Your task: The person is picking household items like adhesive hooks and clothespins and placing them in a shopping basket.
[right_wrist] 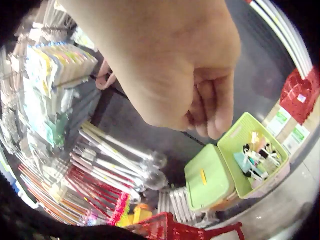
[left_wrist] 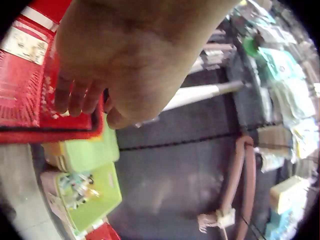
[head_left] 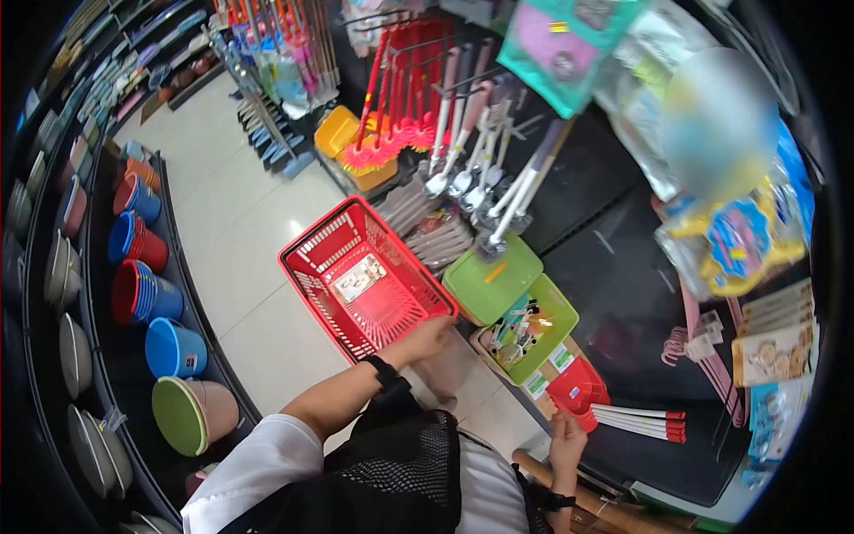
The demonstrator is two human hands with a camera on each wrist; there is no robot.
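The red basket (head_left: 391, 311) was held low over the aisle floor, its long axis pointed away up the aisle. Its near rim was gripped by the curled fingers of the left hand (head_left: 431, 338), and one packet (head_left: 358, 277) was carried inside. The right hand (head_left: 567, 440) was kept loosely curled and empty near a green tray (head_left: 562, 307) filled with clips (head_left: 516, 331).

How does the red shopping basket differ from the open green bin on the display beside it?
The red basket has slatted walls and looks far larger; the green bin is small. The basket holds one flat packet, the bin a heap of small items. The left hand grips the basket's rim; nothing touches the bin. Both are open-topped rectangular plastic containers.
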